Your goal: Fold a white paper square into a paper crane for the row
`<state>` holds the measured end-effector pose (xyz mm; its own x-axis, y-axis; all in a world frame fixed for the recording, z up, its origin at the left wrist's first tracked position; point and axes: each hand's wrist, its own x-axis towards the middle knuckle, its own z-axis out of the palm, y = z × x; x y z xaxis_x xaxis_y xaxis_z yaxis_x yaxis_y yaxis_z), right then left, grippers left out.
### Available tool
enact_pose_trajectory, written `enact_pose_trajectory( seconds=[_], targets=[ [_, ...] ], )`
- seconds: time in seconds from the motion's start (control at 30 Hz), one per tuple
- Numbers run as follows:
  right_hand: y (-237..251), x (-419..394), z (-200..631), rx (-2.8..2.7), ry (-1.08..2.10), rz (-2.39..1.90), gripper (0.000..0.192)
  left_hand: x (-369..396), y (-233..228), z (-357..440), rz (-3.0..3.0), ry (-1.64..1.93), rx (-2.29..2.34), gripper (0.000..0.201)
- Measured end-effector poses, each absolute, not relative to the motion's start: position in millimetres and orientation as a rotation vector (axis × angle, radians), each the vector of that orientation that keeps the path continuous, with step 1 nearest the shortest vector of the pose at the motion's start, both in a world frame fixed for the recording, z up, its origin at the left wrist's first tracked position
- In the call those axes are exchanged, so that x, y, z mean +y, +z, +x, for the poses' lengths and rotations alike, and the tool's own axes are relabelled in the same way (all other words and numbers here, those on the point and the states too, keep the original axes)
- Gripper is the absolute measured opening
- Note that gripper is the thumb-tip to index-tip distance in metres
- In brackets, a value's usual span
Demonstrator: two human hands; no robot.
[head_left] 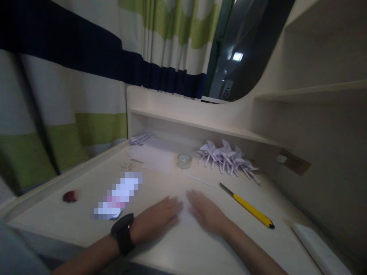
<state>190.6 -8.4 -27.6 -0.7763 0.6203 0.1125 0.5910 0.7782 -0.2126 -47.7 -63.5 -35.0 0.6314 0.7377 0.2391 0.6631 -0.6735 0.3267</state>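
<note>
Both hands lie flat, fingers spread, on the pale tabletop point(71, 221): the left hand point(156, 220) (black watch point(124, 233) at its wrist) and the right hand point(207, 214) nearly touch, gripping nothing. A yellow utility knife point(249, 208) lies near the right hand, with a tape roll point(184, 160) and folded paper pinwheels point(228, 158) farther back.

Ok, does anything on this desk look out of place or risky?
The yellow utility knife lies with its blade out, close to the right hand. Small scraps are scattered near the white sheets. Nothing looks spilled or damaged.
</note>
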Motion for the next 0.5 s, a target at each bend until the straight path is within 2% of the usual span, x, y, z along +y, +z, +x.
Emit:
enact_pose_trajectory(
  seconds=[0.23,0.37,0.5],
  targets=[
    [-22.4,-8.4,195.7,-2.768,0.253,-1.015,0.056,-90.5,-19.3,-86.1,2.612,0.595,1.454,0.034],
    [-23.0,-9.7,194.8,-2.726,0.219,-1.066,0.058,-102.1,0.9,-159.9,2.523,0.806,1.868,0.031],
    [-22.5,-8.9,197.2,-2.686,0.188,-1.096,0.060,-114.2,-3.7,-249.4,2.334,0.747,2.384,0.035]
  ],
)
